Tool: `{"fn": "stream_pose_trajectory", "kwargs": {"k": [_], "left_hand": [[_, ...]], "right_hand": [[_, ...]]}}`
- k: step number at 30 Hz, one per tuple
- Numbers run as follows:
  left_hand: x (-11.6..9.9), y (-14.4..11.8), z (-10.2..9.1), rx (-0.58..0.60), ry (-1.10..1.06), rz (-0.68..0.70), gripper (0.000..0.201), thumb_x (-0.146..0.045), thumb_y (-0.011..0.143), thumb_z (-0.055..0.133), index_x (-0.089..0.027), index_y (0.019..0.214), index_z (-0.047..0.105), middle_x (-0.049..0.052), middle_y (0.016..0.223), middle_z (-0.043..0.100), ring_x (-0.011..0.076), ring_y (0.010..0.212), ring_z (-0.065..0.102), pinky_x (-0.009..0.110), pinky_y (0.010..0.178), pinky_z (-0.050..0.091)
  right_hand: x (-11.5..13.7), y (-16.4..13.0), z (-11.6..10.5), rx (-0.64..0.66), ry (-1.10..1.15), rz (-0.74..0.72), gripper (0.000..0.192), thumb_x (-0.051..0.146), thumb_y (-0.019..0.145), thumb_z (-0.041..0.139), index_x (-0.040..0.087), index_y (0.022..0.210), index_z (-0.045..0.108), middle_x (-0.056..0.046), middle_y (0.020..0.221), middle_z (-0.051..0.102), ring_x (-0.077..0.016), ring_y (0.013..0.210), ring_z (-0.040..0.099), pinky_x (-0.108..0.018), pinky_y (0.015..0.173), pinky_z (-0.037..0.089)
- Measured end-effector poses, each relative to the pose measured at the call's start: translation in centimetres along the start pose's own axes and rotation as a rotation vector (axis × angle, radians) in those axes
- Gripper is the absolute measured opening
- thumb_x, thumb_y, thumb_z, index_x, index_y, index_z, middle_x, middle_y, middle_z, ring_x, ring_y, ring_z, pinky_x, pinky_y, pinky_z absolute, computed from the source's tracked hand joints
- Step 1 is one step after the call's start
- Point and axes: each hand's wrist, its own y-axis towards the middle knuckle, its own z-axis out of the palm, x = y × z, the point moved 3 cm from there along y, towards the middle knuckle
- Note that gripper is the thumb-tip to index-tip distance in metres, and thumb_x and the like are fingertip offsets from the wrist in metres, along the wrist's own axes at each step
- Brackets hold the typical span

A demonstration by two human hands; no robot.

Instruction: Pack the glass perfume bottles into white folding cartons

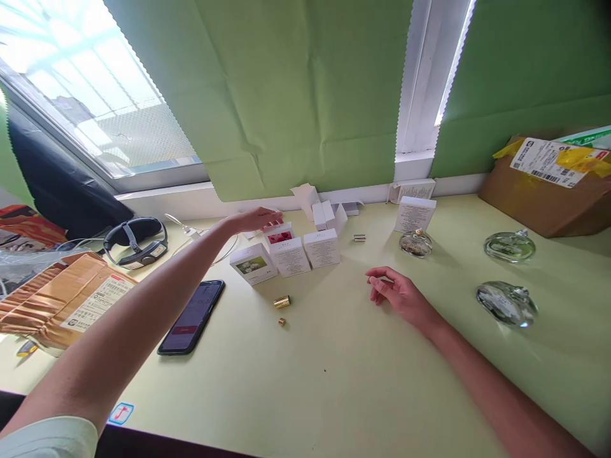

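My left hand [258, 220] reaches to the back of a group of small white boxes. Its fingers hang apart beside a box with a red picture [279, 233]; whether they touch it I cannot tell. In front of that box stand a box with a green picture [253, 264] and two printed boxes [289, 257]. My right hand [394, 291] rests on the table, fingers loosely bent and apart, holding nothing. A gold cylindrical cap [282, 301] and a smaller gold ring-like piece [282, 322] lie between the hands. Behind my right hand lies a silver cylindrical piece [359, 238].
Glass bottles [508, 304] [510, 246] lie at the right; another bottle [415, 243] is by a white box [414, 214]. Cartons [548, 197] [90, 296] flank the table. A phone [191, 318], a head strap device [136, 242] and a cable are left. Opened white packaging [324, 215] sits at the back.
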Motion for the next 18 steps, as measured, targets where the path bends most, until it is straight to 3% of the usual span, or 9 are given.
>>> {"fn": "stream_pose_trajectory", "kwargs": {"k": [4, 7, 10, 14, 18], "left_hand": [[2.3, 0.8, -1.6, -0.133, 0.135, -0.112, 0.073, -0.072, 0.080, 0.046, -0.017, 0.126, 0.059, 0.014, 0.123, 0.066, 0.0260, 0.107, 0.063, 0.035, 0.088, 0.049], [5.0, 1.3, -2.5, -0.273, 0.275, -0.228, 0.097, -0.071, 0.072, 0.058, -0.008, 0.144, 0.039, 0.024, 0.142, 0.050, 0.0359, 0.129, 0.048, 0.043, 0.102, 0.042], [7.9, 2.0, -2.6, -0.292, 0.370, -0.310, 0.114, -0.070, 0.063, 0.069, -0.006, 0.149, 0.030, 0.028, 0.151, 0.037, 0.0419, 0.137, 0.039, 0.046, 0.106, 0.037], [10.6, 3.4, -2.2, -0.251, 0.430, -0.352, 0.111, -0.065, 0.064, 0.072, -0.005, 0.148, 0.033, 0.026, 0.148, 0.045, 0.0410, 0.135, 0.044, 0.041, 0.103, 0.040], [11.7, 4.4, -2.0, -0.271, 0.468, -0.356, 0.108, -0.068, 0.062, 0.072, -0.003, 0.143, 0.040, 0.027, 0.137, 0.055, 0.0426, 0.126, 0.052, 0.042, 0.097, 0.044]], "right_hand": [[-0.1, 0.0, 0.0, 0.003, 0.008, -0.007, 0.035, 0.054, 0.090, 0.058, 0.025, 0.110, 0.060, 0.001, 0.078, 0.064, -0.0161, 0.077, 0.060, -0.033, 0.078, 0.048], [-0.2, 0.0, 0.0, 0.007, 0.015, -0.011, 0.036, 0.054, 0.091, 0.058, 0.024, 0.111, 0.060, 0.000, 0.079, 0.064, -0.0163, 0.078, 0.060, -0.033, 0.078, 0.049], [-0.3, 0.1, 0.0, 0.007, 0.022, -0.018, 0.036, 0.053, 0.091, 0.057, 0.023, 0.111, 0.059, 0.000, 0.078, 0.063, -0.0164, 0.078, 0.060, -0.033, 0.077, 0.049], [-0.4, 0.3, 0.1, 0.007, 0.029, -0.021, 0.036, 0.053, 0.092, 0.057, 0.023, 0.111, 0.059, 0.001, 0.077, 0.062, -0.0160, 0.076, 0.060, -0.033, 0.076, 0.049], [-0.3, 0.3, 0.1, 0.010, 0.034, -0.014, 0.036, 0.053, 0.092, 0.057, 0.023, 0.111, 0.059, 0.001, 0.075, 0.060, -0.0159, 0.077, 0.060, -0.033, 0.075, 0.049]]}}
